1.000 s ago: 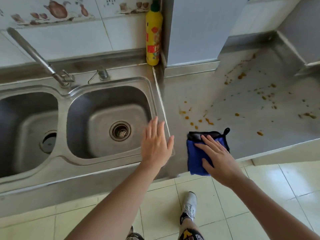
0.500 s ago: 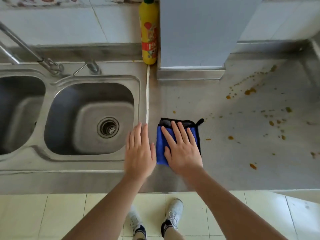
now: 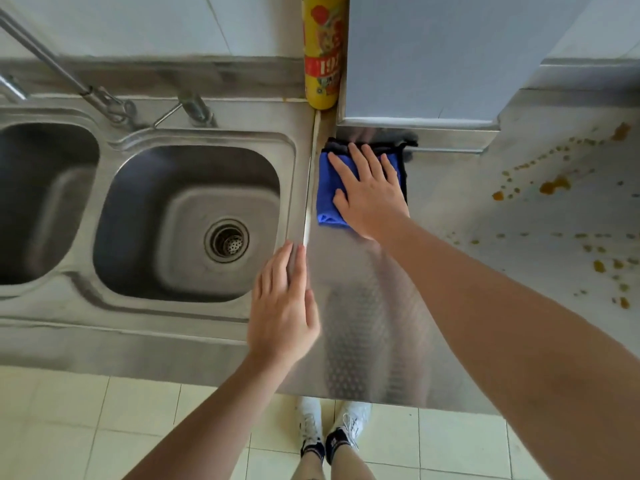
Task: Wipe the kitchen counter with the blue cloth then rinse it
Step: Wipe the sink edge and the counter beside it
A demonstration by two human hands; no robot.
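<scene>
Right hand [image 3: 369, 199] lies flat, fingers straight, pressing the blue cloth [image 3: 327, 188] just right of the sink [image 3: 287, 161], up against the back ledge. Orange stains [image 3: 554, 185] lie well right of the cloth, so that hand is nearer. Left hand [image 3: 282, 306] rests flat on the sink's rim, holding nothing.

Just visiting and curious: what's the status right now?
Right hand flat on blue cloth, at counter's back edge. Left hand open by sink. Orange spills unwiped, right side. Nothing blocking.
</scene>
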